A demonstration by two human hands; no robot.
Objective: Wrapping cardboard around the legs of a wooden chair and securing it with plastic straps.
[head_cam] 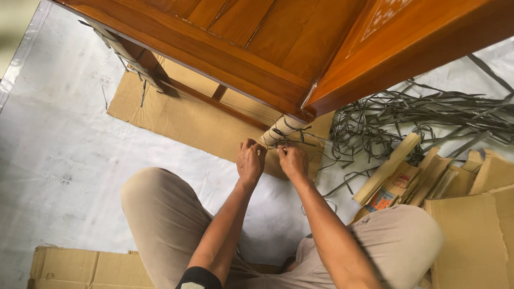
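Observation:
A glossy brown wooden chair (255, 36) stands over me on flattened cardboard. Its near leg (277, 130) is wrapped in pale cardboard and bound with a thin dark strap (302, 141). My left hand (250, 160) and my right hand (292, 160) are side by side at the foot of that leg, fingers pinched on the strap ends. The far leg (129, 57) at the left is also wrapped and tied. My knees in beige trousers frame both arms.
A tangled heap of dark straps (434, 116) lies at the right on white floor sheeting (52, 143). Cardboard strips and folded pieces (415, 178) pile at the right, with a large sheet (475, 249) near my right knee. A flattened box (82, 269) lies at bottom left.

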